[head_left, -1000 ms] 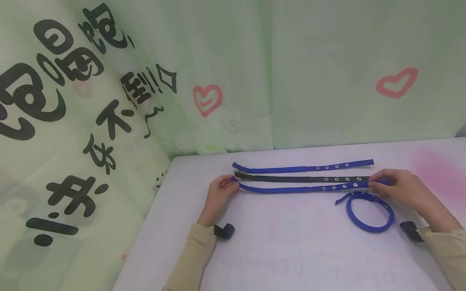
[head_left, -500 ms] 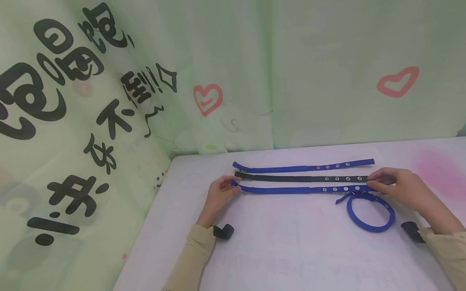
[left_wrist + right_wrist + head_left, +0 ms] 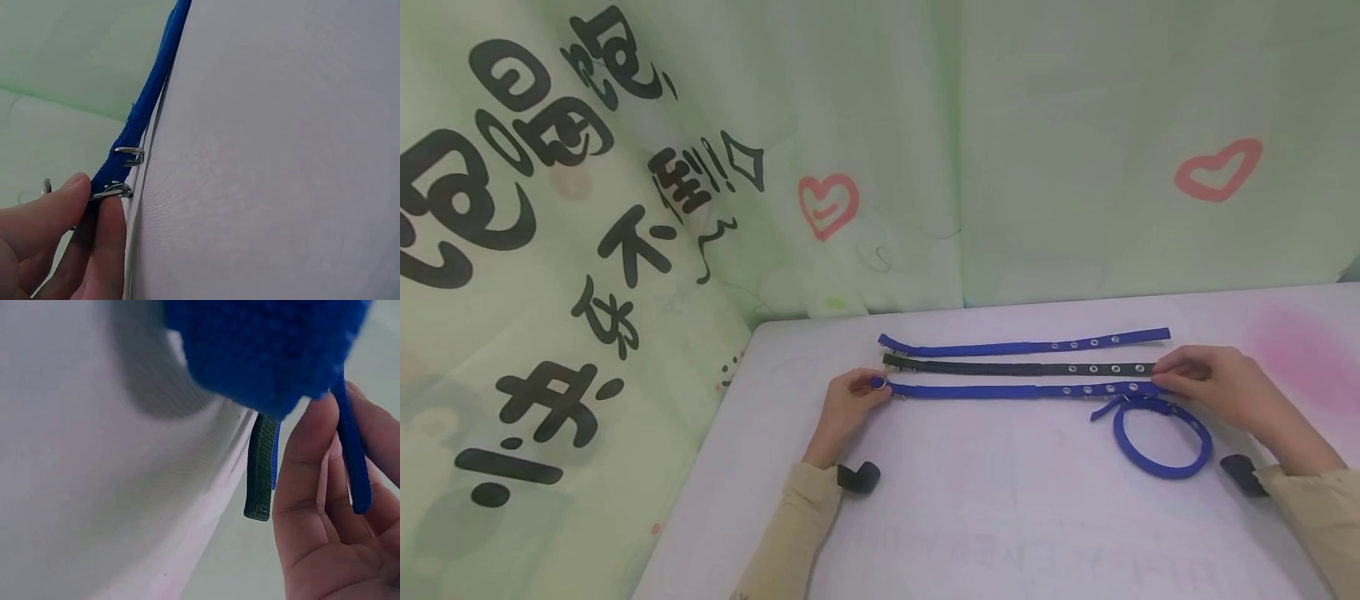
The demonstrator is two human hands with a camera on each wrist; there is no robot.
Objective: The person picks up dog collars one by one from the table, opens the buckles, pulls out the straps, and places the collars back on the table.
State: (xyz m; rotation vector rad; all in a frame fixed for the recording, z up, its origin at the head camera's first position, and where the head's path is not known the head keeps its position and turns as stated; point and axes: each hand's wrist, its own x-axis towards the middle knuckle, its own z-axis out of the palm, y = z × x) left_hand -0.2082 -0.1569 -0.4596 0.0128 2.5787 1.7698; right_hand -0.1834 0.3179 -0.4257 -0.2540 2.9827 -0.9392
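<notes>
A blue buckle collar (image 3: 977, 392) with metal eyelets is stretched straight across the table, nearest of three parallel straps. My left hand (image 3: 846, 408) pinches its buckle end; in the left wrist view the metal buckle (image 3: 112, 190) shows at the fingertips. At the other end my right hand (image 3: 1225, 387) pinches the strap between thumb and fingers, and the tip (image 3: 357, 487) hangs past them in the right wrist view. Just behind lies a dark green collar (image 3: 985, 367), its right end close to my right fingers. Farthest back is another blue collar (image 3: 970, 351).
A blue collar buckled into a loop (image 3: 1168, 472) lies in front of the straight straps, just left of my right wrist. The white table (image 3: 1000, 517) ends at a pale green printed curtain (image 3: 1037, 167) behind. Black wrist mounts (image 3: 861, 477) stick out by the cuffs.
The held collar's right part has come down slightly toward the viewer, and the strap lies straighter. My right fingers now cover its tip, which showed earlier. Both hands have shifted only a little.
</notes>
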